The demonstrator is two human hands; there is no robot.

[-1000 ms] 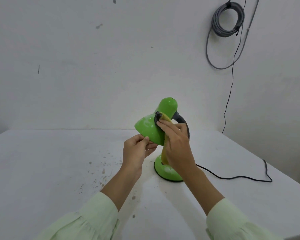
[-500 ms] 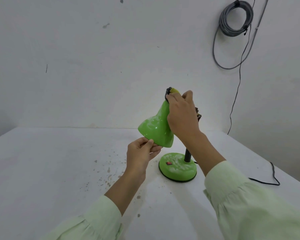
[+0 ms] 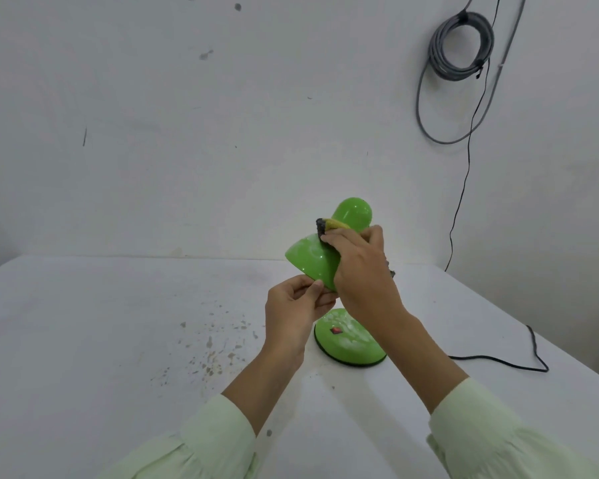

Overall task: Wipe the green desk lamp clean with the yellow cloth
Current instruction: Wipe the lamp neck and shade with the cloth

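Note:
The green desk lamp stands on the white table, its shade (image 3: 308,259) tilted toward the left and its round base (image 3: 350,345) carrying a small red switch and white smears. My right hand (image 3: 358,271) presses the yellow cloth (image 3: 336,223), which has a dark soiled edge, against the upper part of the shade below its rounded top. My left hand (image 3: 296,307) pinches the lower rim of the shade between thumb and fingers. The lamp's neck is hidden behind my right hand.
The lamp's black cord (image 3: 498,361) runs from the base across the table (image 3: 101,340) to the right and up the wall. A coil of grey cable (image 3: 460,46) hangs on the wall at the upper right. Dark specks mark the table left of the lamp.
My right hand with the cloth has slid down from the shade's top to its upper side, uncovering the rounded top. My left hand has stayed on the shade's rim.

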